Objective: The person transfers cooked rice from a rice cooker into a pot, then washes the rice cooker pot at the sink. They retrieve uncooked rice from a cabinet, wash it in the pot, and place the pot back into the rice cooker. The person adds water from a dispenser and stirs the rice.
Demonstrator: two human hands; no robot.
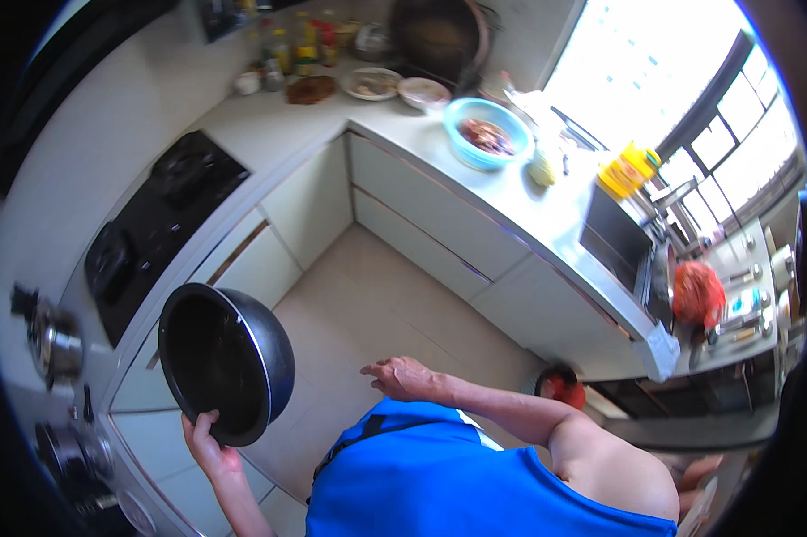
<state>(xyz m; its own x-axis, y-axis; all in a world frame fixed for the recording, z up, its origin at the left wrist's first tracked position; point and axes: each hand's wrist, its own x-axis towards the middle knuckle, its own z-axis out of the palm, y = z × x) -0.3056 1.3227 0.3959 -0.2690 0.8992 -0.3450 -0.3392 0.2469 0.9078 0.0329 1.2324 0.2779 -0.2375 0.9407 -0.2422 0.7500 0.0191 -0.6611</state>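
Observation:
A deep black pot or bowl (pixel 279 356) with a pale rim line is tilted on its side, its dark inside facing left. My left hand (pixel 212 446) grips its lower rim, with the thumb over the inner edge. My right hand (pixel 400 379) hangs over the tiled floor in front of my blue top, the fingers loosely extended and holding nothing. Beyond, on the white counter, a light blue plastic basin (pixel 474 158) holds what looks like raw meat. A pale green vegetable (pixel 541 171) lies beside it.
A black gas hob (pixel 168 194) is at left, with a metal pot (pixel 57 346) nearby. Plates (pixel 371 84), bottles and a large wok (pixel 437 40) fill the back corner. A yellow jug (pixel 628 171) is by the sink (pixel 615 231). A red bag (pixel 697 292) is at right.

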